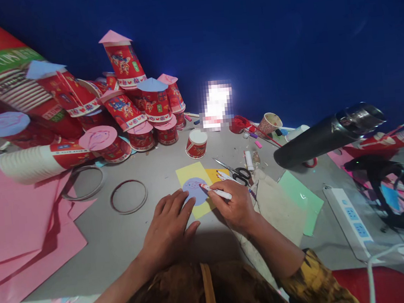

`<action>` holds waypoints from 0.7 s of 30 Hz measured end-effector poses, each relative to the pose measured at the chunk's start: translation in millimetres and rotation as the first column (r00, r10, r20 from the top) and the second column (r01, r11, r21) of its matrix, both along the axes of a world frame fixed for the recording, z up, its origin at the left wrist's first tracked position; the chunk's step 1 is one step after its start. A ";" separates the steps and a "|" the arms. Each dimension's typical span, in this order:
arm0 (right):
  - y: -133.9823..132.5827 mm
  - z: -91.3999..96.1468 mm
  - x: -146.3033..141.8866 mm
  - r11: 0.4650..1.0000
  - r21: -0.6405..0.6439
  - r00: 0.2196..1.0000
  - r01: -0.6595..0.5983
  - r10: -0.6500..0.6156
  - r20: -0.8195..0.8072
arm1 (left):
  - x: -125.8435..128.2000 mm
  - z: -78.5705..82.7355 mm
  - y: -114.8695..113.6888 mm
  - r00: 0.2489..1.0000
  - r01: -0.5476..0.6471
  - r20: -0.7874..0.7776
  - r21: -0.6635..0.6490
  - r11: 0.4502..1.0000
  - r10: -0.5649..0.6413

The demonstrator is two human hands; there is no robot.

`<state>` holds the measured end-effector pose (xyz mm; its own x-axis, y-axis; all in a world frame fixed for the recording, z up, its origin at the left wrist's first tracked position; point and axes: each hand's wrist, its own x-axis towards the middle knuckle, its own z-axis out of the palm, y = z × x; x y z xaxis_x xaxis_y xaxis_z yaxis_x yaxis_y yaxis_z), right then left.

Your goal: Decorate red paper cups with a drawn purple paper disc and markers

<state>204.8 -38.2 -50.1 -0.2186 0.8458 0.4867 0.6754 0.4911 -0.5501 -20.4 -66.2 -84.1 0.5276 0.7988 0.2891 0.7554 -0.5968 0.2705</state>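
My right hand (233,203) is closed around a white marker (221,193), its reddish tip on or just over a round piece of blue-violet paper (196,198). Small drawn marks show on the upper part of that circle. Under it lies a yellow sheet of paper (202,213). My left hand (172,216) rests flat with fingers spread, its fingertips at the circle's left edge. Just beyond the papers stands a red and white paper cup (196,145). Scissors (237,171) with black handles lie beside my right hand, near more white markers.
Decorated red paper cups (124,66) with paper cone tops stand stacked at the back left. Pink paper sheets (16,210) cover the left side. Two tape rings (128,196) lie nearby. On the right are a dark flask (310,139), green paper (303,199) and a power strip (349,218).
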 end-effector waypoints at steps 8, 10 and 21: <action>1.4 -2.5 5.2 0.995 0.038 0.995 0.093 -0.093 -0.022 | -0.3 -0.9 0.2 1.000 0.001 0.022 -0.006 1.000 -0.001; 1.2 -2.0 5.3 0.996 0.043 0.996 0.083 -0.082 -0.034 | -0.3 -0.8 0.2 1.000 0.006 0.016 0.005 1.000 -0.006; 0.5 -0.6 0.8 1.000 0.012 1.000 -0.007 0.007 0.012 | 0.0 -0.5 0.3 1.000 -0.003 0.027 -0.019 1.000 0.003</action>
<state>205.6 -37.7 -50.7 -0.2300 0.8383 0.4944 0.6786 0.5023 -0.5360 -20.4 -65.9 -84.5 0.5173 0.8060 0.2878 0.7497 -0.5890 0.3017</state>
